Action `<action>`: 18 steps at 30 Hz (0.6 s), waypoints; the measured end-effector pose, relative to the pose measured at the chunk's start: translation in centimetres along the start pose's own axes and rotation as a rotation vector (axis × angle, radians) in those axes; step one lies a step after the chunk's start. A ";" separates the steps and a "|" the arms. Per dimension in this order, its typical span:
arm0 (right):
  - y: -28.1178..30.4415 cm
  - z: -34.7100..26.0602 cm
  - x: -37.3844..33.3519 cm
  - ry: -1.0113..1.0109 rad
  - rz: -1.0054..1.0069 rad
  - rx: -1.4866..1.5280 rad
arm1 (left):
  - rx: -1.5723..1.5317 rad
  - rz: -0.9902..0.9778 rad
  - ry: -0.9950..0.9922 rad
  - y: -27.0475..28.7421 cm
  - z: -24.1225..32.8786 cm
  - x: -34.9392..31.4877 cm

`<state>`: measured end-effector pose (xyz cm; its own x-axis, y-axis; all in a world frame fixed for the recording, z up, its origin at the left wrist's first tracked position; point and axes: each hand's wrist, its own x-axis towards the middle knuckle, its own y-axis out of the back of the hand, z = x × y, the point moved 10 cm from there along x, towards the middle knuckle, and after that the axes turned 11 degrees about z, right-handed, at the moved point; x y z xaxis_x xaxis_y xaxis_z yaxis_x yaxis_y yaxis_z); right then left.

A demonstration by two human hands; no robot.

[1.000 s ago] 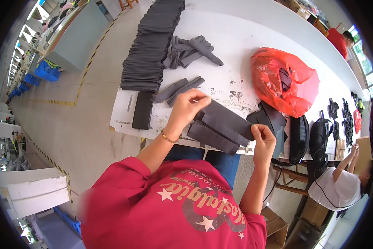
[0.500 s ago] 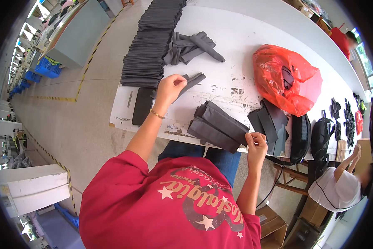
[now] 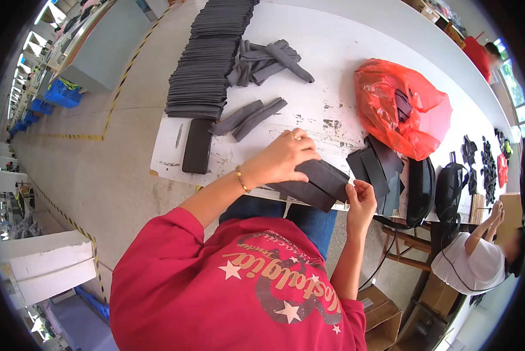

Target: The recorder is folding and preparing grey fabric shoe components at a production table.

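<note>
My left hand (image 3: pixel 283 159) rests over the left end of a small pile of dark grey fabric strips (image 3: pixel 318 182) at the table's near edge. Its thumb and fingers are apart, and part of the pile is hidden under it. At the pile's right end, my right hand (image 3: pixel 362 200) pinches the corner of a fabric strip between thumb and finger. Farther left lie two folded grey strips (image 3: pixel 258 121), side by side and apart from both hands. Beyond them is a loose heap of similar folded strips (image 3: pixel 271 61).
A long stack of folded grey strips (image 3: pixel 198 82) lines the table's left side, with a black flat case (image 3: pixel 197 147) nearby. Right stand a red plastic bag (image 3: pixel 400 111), black flat pieces (image 3: pixel 379 172) and a black mesh item (image 3: pixel 420 193). A person in white (image 3: pixel 470 260) sits farther right.
My left hand has left the folded strips on the left and moved right and nearer, onto the pile. A second folded strip now lies there in full view. My right hand stays at the pile's corner.
</note>
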<state>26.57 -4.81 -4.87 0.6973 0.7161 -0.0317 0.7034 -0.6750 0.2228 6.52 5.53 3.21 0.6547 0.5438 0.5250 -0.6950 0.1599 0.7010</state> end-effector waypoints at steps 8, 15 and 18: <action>-0.6 -0.7 0.2 -0.133 -0.030 0.205 | 0.116 -0.155 -0.130 -3.0 0.9 0.7; -1.0 -1.7 0.7 -0.091 -0.013 0.217 | 0.251 -0.202 -0.169 -2.0 1.7 1.8; -0.7 -1.1 0.5 0.030 0.000 -0.213 | 0.250 -0.259 -0.164 -3.4 0.5 1.3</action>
<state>26.28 -3.83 -3.99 0.6908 0.7230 -0.0036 0.6559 -0.6246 0.4238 9.89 5.27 1.79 0.8519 0.3698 0.3708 -0.4195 0.0580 0.9059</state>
